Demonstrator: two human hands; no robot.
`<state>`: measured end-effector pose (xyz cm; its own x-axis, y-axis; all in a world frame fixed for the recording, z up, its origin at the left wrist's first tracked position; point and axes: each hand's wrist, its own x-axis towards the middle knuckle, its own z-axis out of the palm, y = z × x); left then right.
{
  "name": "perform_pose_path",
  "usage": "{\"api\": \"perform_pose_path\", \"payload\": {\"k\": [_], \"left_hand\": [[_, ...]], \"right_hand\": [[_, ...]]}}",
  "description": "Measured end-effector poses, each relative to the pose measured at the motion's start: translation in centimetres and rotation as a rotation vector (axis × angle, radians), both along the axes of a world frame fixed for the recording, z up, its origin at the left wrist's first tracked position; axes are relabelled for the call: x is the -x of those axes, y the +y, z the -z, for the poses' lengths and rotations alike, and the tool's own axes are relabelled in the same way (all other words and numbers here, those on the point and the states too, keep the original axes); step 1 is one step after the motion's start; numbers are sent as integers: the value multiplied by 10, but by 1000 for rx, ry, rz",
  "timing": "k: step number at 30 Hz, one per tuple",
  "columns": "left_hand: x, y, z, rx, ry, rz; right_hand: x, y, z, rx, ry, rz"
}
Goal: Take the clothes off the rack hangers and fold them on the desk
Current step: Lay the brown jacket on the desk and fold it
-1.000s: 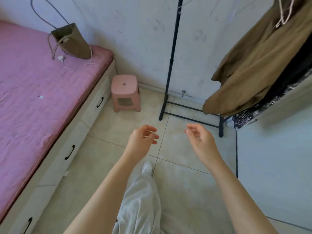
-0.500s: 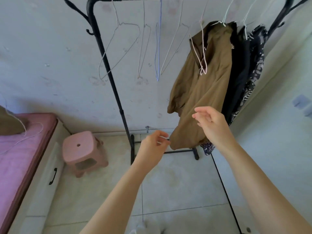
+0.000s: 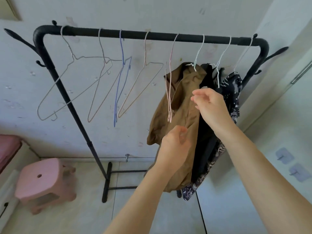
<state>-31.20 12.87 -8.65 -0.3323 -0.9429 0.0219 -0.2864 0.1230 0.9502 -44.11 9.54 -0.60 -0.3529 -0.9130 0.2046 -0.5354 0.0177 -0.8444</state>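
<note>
Clothes rack (image 3: 152,35): black metal, its top bar running across the upper frame from left to right, one upright slanting down to a foot at lower centre; side hooks at both ends.

Empty wire hangers: five on the left and middle of the bar, among them a blue hanger (image 3: 121,76) and a pale pink hanger (image 3: 170,92) that hangs just in front of the left edge of the garments.

Brown garment (image 3: 181,115): hung on a white hanger (image 3: 197,56), right of centre, draping down to lower centre. It is the leftmost of the hung clothes.

Black garment (image 3: 205,132): directly right of the brown one, touching it, on its own white hanger.

Dark patterned garment (image 3: 233,92): rightmost, white markings on dark blue, touching the black one; its hem shows at lower centre.

Left hand (image 3: 174,146): centre of frame, raised in front of the lower part of the brown garment, fingers loosely curled toward the thumb. Whether they touch the cloth cannot be told.

Right hand (image 3: 211,105): higher, right of centre, over the seam where brown meets black. Fingers bent and slightly apart, tips pointing left; no grip on the cloth is discernible.

Pink plastic stool (image 3: 44,183): lower left, on the tiled floor.

Bed (image 3: 8,146): pink cover, left edge.

Two adhesive wall hooks (image 3: 291,164): right side, on a pale panel.
</note>
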Motion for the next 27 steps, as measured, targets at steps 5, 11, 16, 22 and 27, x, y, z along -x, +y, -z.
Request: {"api": "perform_pose_path", "payload": {"k": [5,11,16,22,27], "left_hand": [[53,-31,-14,69,-60,-77],[75,-68,-23,-20,-15,-119],[85,-86,-29,1,-89,-20],[81,-95,-29,29,-136,87],[76,-99,-29,78,-83,149]], "right_hand": [[36,-64,-11,-8,-28,62],[56,-135,-30,19,-16,86],[59,-177,-40,-193,-221,124],[59,-193,-47,-266,-422,159],[61,-195,-57,-270,-469,179]]}}
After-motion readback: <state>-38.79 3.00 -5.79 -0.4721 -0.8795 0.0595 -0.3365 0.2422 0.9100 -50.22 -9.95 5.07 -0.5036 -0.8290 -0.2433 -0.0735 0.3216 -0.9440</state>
